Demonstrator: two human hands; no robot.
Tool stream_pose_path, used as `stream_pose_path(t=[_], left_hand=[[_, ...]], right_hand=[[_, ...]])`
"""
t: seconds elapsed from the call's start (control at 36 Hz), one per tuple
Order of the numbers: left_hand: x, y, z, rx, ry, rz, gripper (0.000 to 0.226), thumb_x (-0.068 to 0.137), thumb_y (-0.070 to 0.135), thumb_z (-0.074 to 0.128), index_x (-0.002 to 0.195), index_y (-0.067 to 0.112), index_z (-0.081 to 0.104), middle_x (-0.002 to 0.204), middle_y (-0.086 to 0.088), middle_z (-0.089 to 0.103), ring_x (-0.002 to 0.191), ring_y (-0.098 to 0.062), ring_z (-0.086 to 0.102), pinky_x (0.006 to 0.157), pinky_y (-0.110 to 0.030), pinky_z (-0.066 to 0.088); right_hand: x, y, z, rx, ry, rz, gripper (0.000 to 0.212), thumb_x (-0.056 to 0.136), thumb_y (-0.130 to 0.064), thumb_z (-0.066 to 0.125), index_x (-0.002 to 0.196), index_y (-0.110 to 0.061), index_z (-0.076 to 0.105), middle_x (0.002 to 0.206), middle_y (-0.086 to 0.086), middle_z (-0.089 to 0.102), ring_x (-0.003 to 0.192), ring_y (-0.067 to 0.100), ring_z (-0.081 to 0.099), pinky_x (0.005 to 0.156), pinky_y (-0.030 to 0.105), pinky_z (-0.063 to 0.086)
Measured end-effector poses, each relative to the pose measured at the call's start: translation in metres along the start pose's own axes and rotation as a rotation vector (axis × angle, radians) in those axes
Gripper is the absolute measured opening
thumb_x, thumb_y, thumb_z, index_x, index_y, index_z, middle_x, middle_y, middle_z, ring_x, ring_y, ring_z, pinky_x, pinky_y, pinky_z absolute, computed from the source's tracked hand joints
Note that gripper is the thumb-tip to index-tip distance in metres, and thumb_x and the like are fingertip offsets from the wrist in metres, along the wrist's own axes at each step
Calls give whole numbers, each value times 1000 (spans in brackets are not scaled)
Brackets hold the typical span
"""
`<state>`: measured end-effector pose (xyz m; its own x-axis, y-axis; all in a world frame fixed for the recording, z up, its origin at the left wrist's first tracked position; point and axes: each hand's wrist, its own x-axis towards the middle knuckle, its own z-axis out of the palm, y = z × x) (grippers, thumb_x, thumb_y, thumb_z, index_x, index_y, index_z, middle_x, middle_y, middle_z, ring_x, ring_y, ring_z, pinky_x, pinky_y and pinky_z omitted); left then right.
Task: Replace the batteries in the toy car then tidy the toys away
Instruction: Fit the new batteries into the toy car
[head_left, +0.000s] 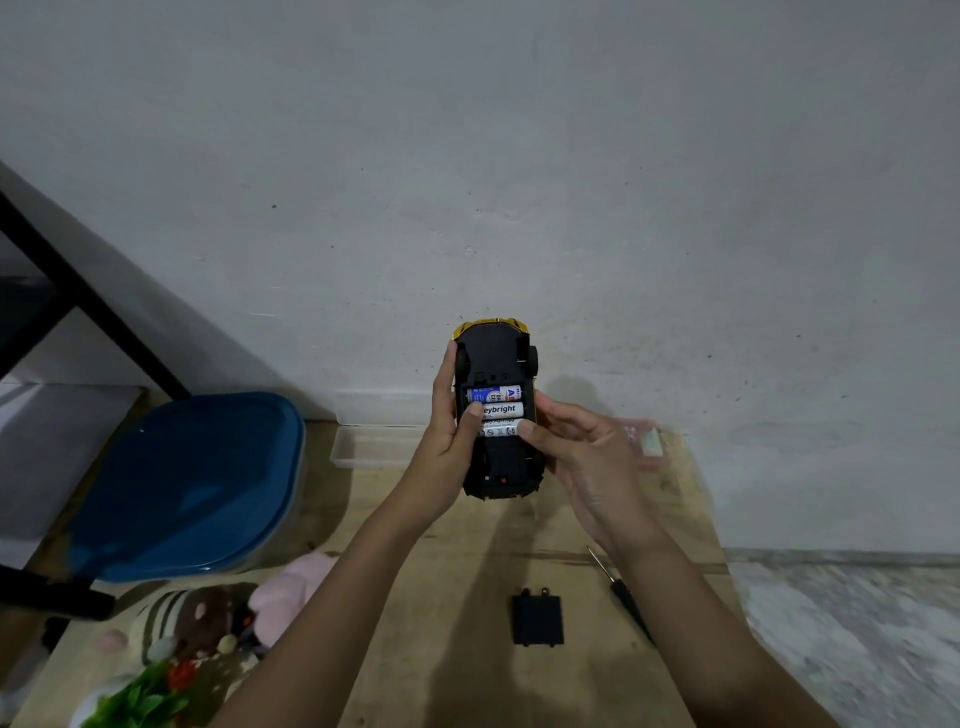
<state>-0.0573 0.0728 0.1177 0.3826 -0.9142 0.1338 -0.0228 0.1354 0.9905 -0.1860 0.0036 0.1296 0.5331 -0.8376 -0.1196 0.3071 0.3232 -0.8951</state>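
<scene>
A yellow toy car (496, 358) is held upside down above the wooden table, its black underside facing me. Its battery bay is uncovered and holds three batteries (496, 410) side by side. My left hand (449, 441) grips the car's left side, thumb resting on the batteries. My right hand (582, 457) touches the car's right side, one fingertip at the end of the nearest battery. The black battery cover (537, 618) lies on the table below, and a screwdriver (623, 597) lies to its right.
A blue-lidded storage tub (197, 483) stands at the left. A clear plastic tray (374, 447) sits against the wall behind the car. Plush toys (208, 629) and a toy with green leaves (140, 701) lie at the front left. A small pale object (649, 441) is at the table's back right.
</scene>
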Motion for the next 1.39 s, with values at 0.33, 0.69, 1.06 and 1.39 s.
stream_pose_path(t=[0.33,0.69,1.06,1.39], left_hand=[[6,4,4,67,-9,-6,57,102,15,32,138,49,3,146,16,31,127,6,44,105,-24,43],[2,-12,17,71,56,-71,60,102,14,35,147,40,5,126,40,42,112,13,54,96,-20,47],[-37,-26,3,182,-187,-217,131,69,5,82,139,57,-15,148,19,30,116,4,54,92,-30,53],[-99,-55,-3,152,-37,-293,132,67,1,83,143,53,-11,149,16,33,126,0,47,103,-37,46]], right_hand=[[3,5,6,-258,152,-250,31,78,6,68,95,-20,68,95,-8,71,93,4,68,78,19,55],[4,17,-8,-402,131,-232,41,84,0,64,123,-10,59,121,-1,65,113,8,60,95,25,50],[-19,36,-37,-469,40,-137,34,84,-7,66,109,-30,63,110,-5,69,105,6,63,90,18,49],[-67,118,-126,-999,-102,236,26,78,1,67,102,-8,61,89,3,55,85,15,53,64,3,40]])
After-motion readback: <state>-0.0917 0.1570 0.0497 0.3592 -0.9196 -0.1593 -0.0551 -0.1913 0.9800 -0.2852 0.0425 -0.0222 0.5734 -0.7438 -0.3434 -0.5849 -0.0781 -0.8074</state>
